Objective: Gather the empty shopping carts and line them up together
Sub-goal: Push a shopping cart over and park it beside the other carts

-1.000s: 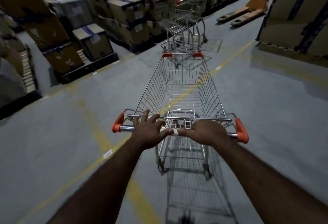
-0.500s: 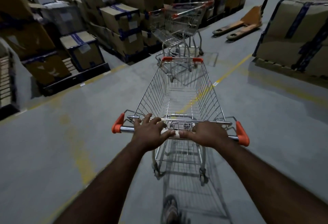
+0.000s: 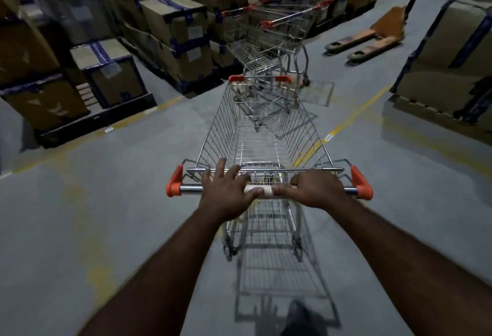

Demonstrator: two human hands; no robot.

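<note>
Hands meet on the handle (image 3: pixel 190 189) of an empty cart (image 3: pixel 266 133) in the head view. The left hand (image 3: pixel 226 194) lies on the bar with its fingers spread and nearly straight, reaching the basket's rear wire. The right hand (image 3: pixel 316 190) curls its fingers round the bar. Two nested parked carts (image 3: pixel 269 43) stand just beyond the cart's front end; contact cannot be told. A pallet jack (image 3: pixel 372 35) lies ahead to the cart's right, stacked boxes (image 3: pixel 175 24) to its left.
</note>
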